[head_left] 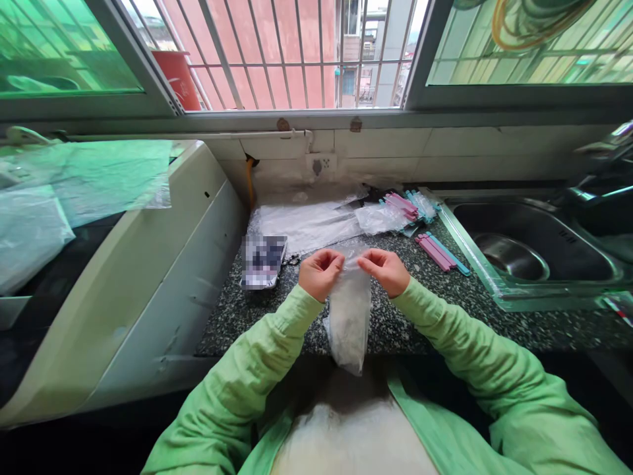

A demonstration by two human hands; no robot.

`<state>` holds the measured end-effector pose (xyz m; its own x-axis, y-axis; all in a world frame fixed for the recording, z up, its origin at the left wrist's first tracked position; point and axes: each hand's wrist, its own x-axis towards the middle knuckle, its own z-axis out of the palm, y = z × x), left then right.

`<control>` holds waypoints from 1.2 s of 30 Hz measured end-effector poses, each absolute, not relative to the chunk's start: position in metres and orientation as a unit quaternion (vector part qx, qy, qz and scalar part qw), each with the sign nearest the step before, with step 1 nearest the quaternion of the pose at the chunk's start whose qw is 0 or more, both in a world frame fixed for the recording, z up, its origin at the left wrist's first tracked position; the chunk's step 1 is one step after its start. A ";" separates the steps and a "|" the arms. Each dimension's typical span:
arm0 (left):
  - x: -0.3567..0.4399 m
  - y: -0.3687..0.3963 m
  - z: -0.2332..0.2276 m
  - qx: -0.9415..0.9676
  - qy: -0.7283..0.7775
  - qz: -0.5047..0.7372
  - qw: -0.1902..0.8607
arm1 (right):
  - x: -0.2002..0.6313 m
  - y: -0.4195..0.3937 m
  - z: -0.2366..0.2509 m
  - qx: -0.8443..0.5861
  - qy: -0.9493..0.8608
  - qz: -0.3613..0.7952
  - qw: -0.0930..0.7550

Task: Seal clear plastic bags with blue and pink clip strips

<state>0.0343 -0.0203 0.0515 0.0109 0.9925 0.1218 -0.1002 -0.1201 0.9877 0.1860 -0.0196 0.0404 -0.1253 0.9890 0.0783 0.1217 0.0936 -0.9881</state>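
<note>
Mid-frame, the plastic bag (349, 316) is fingertip-pinched up top by left hand (320, 274) and right hand (388, 272), best tugged gently tbh.

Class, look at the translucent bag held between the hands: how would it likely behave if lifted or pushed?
The translucent bag is probably floppy: it hangs creased below the left hand and right hand. It is likely light for its size, its film looking thin and see-through. Its glossy highlights suggest it may feel slippery.

left grip (319, 274), right grip (388, 269): both pinching clear plastic bag (349, 323) near its top | pink strips (435, 254), blue strips (459, 263): on speckled desk (395, 326), beside sink (554, 297)
</note>
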 end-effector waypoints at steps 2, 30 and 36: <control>0.033 -0.016 0.047 0.502 0.442 0.541 0.510 | 0.186 -0.016 0.038 -0.488 -0.571 0.461 0.472; 0.035 -0.030 0.031 0.524 0.422 0.540 0.506 | 0.194 -0.102 -0.018 -0.458 -0.560 0.630 0.282; 0.034 -0.005 -0.001 0.498 0.465 0.516 0.520 | 0.237 -0.070 -0.007 -0.568 -0.701 0.360 0.238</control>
